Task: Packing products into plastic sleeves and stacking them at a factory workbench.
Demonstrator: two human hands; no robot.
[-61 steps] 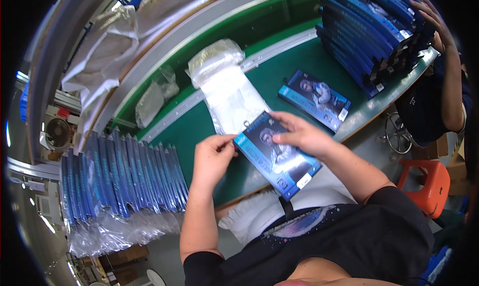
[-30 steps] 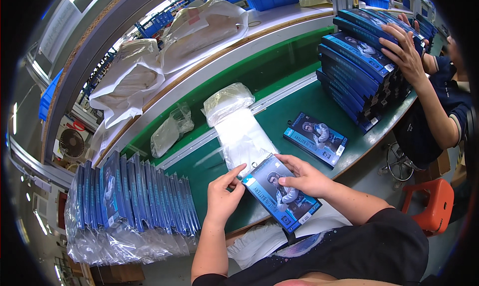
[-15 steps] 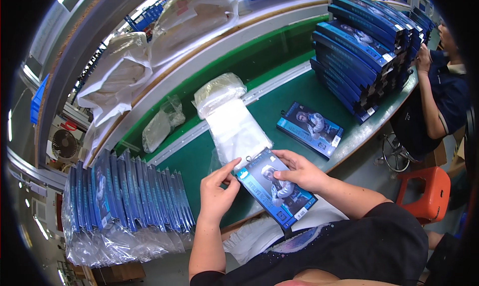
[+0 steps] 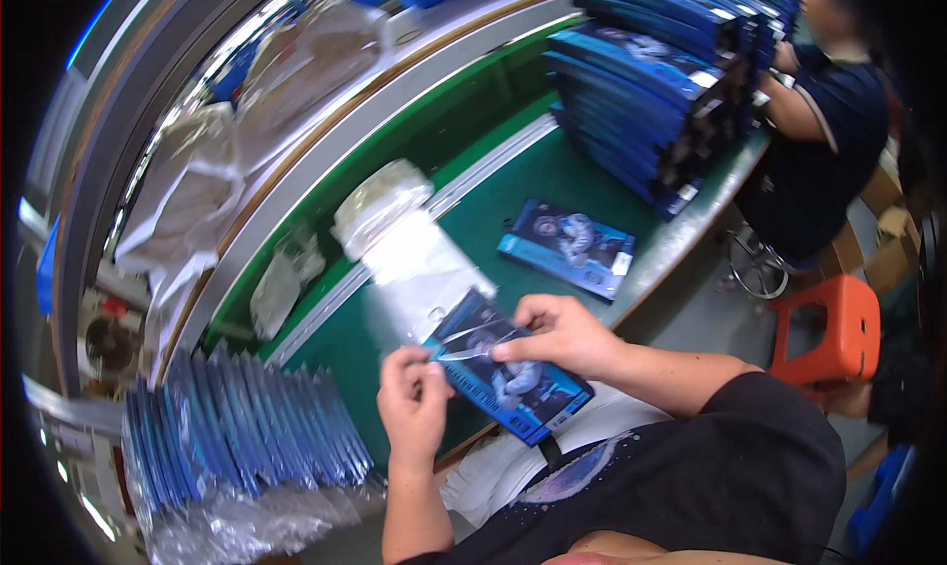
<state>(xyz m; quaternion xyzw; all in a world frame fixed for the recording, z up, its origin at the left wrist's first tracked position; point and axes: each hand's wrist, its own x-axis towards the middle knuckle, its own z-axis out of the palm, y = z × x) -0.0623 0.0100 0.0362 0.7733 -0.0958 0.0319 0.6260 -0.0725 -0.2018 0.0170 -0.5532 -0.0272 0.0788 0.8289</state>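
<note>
A flat blue-and-black box (image 4: 523,392) with a printed picture is tilted in front of my body. My right hand (image 4: 570,340) grips its far right edge, thumb on top and fingers around the side. Across the box's upper part runs a shiny clear plastic bag edge (image 4: 464,352), between my two hands. My left hand (image 4: 412,407) is closed at the box's left corner, pinching that plastic; its fingertips are slightly blurred. Just beyond the box lies a pile of clear plastic bags (image 4: 419,264) on the green table (image 4: 355,358).
Another blue box (image 4: 567,247) lies to the right. Tall stacks of boxes (image 4: 631,102) stand at the far right, near a co-worker (image 4: 824,121). Bagged boxes (image 4: 247,417) stand in a row at left. An orange stool (image 4: 829,328) is beside the table.
My left hand has closed on the plastic, which now stretches over the box's upper part. The whole view has shifted, with the table's things appearing farther left.
</note>
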